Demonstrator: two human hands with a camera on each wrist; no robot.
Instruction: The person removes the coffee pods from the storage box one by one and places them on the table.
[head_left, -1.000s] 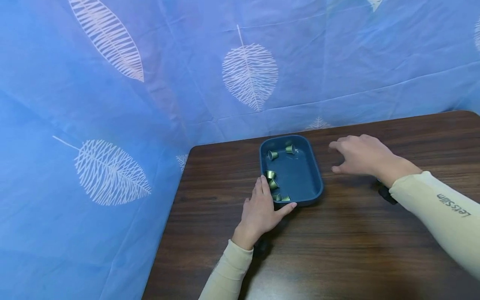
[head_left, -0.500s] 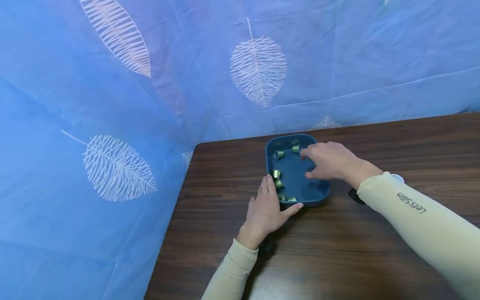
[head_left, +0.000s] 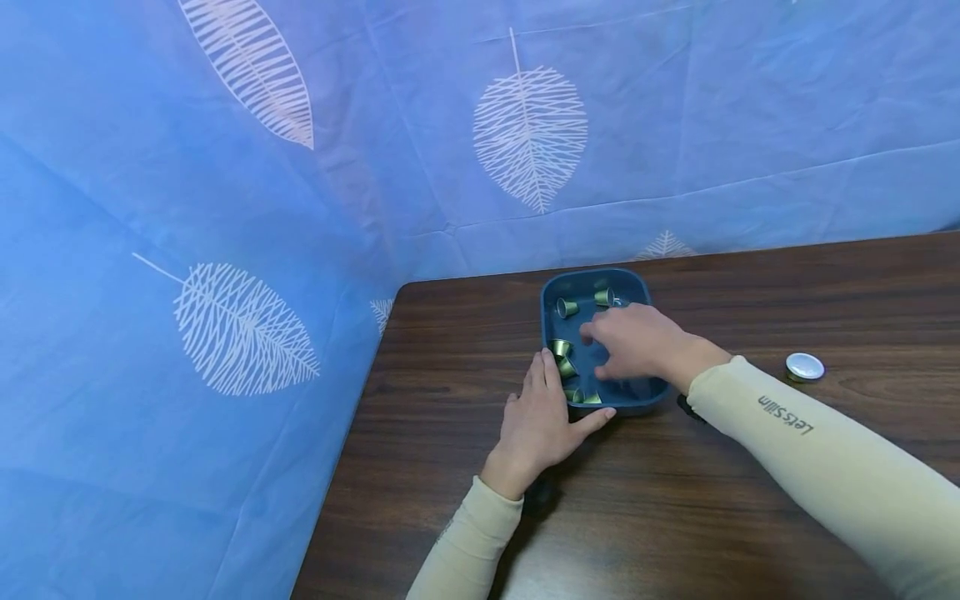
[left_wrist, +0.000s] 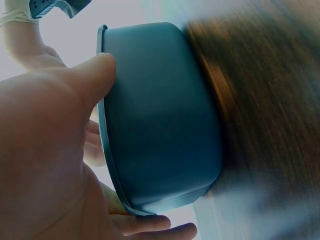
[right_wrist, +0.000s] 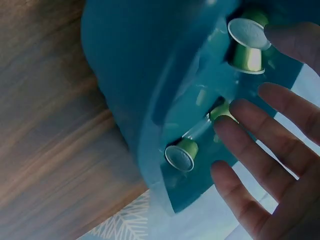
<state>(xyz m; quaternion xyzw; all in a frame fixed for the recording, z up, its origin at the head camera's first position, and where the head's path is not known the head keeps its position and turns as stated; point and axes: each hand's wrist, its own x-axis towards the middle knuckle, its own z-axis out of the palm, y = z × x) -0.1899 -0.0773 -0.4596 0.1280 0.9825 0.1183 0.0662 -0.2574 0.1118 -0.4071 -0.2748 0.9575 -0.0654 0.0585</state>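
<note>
A dark blue rectangular tray [head_left: 633,287] holds several small green coffee capsules [head_left: 567,308], most along its left side and far end. My left hand [head_left: 534,425] rests at the tray's near left corner. Its thumb lies straight on the near wall and its fingers extend along the left side, as the left wrist view shows. My right hand [head_left: 637,340] is over the tray, fingers spread and holding nothing. In the right wrist view its fingers [right_wrist: 255,150] are near several capsules [right_wrist: 181,154]; whether they touch any I cannot tell.
One more capsule [head_left: 805,367] stands silver lid up on the brown wooden table [head_left: 675,517], right of the tray. Behind the table and along its left side hangs a blue cloth [head_left: 420,133] with white leaf prints.
My right hand has moved left from the table to over the tray. The lone capsule, earlier mostly hidden by that arm, now shows. My left hand stays at the tray; the view shifted slightly.
</note>
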